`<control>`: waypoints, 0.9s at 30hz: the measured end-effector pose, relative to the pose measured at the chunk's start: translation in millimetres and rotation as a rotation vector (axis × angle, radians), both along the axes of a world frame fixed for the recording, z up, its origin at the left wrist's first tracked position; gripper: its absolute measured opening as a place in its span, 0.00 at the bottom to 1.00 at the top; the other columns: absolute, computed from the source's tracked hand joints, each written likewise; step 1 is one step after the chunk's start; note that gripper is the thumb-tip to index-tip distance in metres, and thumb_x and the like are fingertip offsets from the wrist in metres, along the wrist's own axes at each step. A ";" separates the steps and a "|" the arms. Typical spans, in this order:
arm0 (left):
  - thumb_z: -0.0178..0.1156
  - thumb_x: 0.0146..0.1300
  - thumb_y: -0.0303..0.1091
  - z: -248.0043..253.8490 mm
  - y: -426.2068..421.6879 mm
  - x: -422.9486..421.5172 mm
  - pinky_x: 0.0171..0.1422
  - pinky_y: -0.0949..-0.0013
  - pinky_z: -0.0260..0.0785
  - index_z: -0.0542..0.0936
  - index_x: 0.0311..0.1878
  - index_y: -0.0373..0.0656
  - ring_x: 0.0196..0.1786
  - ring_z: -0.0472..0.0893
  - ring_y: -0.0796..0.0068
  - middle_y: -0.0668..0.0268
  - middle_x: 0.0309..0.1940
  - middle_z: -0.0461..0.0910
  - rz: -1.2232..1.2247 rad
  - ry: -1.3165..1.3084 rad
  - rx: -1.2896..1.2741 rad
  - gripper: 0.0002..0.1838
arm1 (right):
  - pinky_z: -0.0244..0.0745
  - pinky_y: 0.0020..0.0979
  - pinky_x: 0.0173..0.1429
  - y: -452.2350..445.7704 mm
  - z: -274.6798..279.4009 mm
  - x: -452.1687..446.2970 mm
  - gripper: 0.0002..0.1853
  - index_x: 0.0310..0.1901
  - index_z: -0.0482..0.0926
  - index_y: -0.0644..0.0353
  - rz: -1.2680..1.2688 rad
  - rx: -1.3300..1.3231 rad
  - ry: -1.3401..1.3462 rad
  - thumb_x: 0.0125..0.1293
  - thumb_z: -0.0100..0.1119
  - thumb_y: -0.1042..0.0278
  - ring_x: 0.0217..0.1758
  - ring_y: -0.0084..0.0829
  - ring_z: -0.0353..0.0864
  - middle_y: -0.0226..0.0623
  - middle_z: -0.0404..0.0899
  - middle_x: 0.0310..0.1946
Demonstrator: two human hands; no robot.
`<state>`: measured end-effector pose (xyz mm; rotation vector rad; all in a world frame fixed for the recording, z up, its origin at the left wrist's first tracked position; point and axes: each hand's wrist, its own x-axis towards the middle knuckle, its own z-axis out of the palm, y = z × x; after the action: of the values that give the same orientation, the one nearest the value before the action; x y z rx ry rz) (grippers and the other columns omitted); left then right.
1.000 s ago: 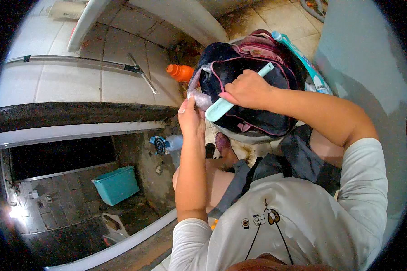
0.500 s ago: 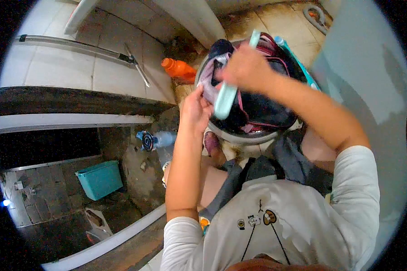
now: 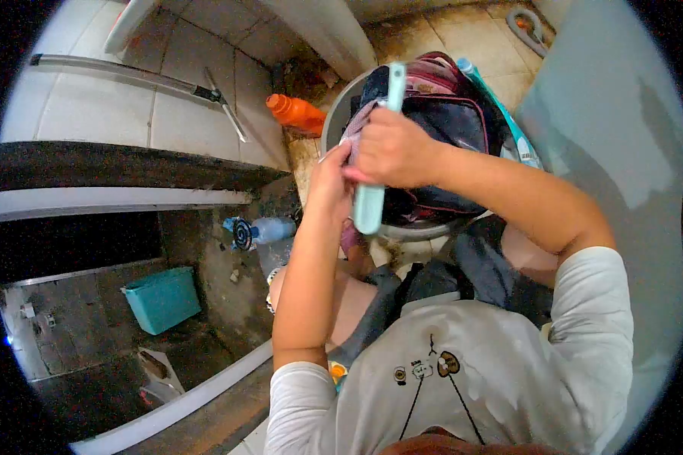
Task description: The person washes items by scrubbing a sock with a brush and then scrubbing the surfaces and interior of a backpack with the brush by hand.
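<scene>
Pale-blue brush-shaped tool (image 3: pixel 369 210) lies across the right hand (image 3: pixel 393 152), which is closed around its middle, both ends projecting, at the basin's near-left rim (image 3: pixel 432 230). Left hand (image 3: pixel 331 178) pinches lilac fabric (image 3: pixel 360 125).

- The right hand (image 3: pixel 396 152) is wrapped around a pale aqua brush (image 3: pixel 369 206).
- The left hand (image 3: pixel 330 182), just beside it, grips pale pinkish fabric (image 3: pixel 360 121) of a bag.
- This dark backpack (image 3: pixel 448 117), trimmed in pink, lies in a round grey tub (image 3: pixel 334 114).
- An orange bottle (image 3: pixel 296 114) lies near the tub's left side.
- Farther left are a clear blue bottle (image 3: pixel 273 229) and a teal bin (image 3: pixel 162 302).
</scene>
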<state>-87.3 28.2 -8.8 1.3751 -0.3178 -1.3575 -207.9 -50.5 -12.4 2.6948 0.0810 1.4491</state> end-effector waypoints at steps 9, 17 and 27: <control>0.48 0.62 0.37 -7.2 -6.0 -1.8 0.44 0.66 0.71 0.72 0.46 0.36 0.39 0.78 0.70 0.62 0.37 0.77 -0.053 -0.113 0.003 0.15 | 0.60 0.32 0.23 -7.6 -3.7 -7.7 0.13 0.12 0.69 0.49 -0.114 0.016 0.032 0.48 0.58 0.61 0.16 0.30 0.68 0.29 0.67 0.10; 0.47 0.62 0.39 4.7 -5.4 -11.5 0.45 0.67 0.70 0.72 0.47 0.36 0.41 0.77 0.70 0.62 0.38 0.77 -0.083 -0.018 0.010 0.16 | 0.59 0.32 0.20 -2.9 -9.0 -6.7 0.11 0.13 0.70 0.48 -0.025 -0.030 0.106 0.48 0.57 0.61 0.13 0.32 0.66 0.31 0.68 0.10; 0.37 0.66 0.41 11.7 -1.9 -16.6 0.46 0.65 0.70 0.68 0.55 0.39 0.47 0.77 0.69 0.59 0.44 0.77 -0.156 -0.071 0.141 0.21 | 0.59 0.31 0.21 -21.7 -8.7 -16.0 0.13 0.11 0.70 0.49 -0.090 -0.007 0.097 0.50 0.56 0.61 0.14 0.30 0.69 0.31 0.70 0.11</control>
<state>-103.9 26.3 2.8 1.5441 -0.3896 -1.4838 -223.9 -72.2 -21.1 2.7237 -0.0292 1.2919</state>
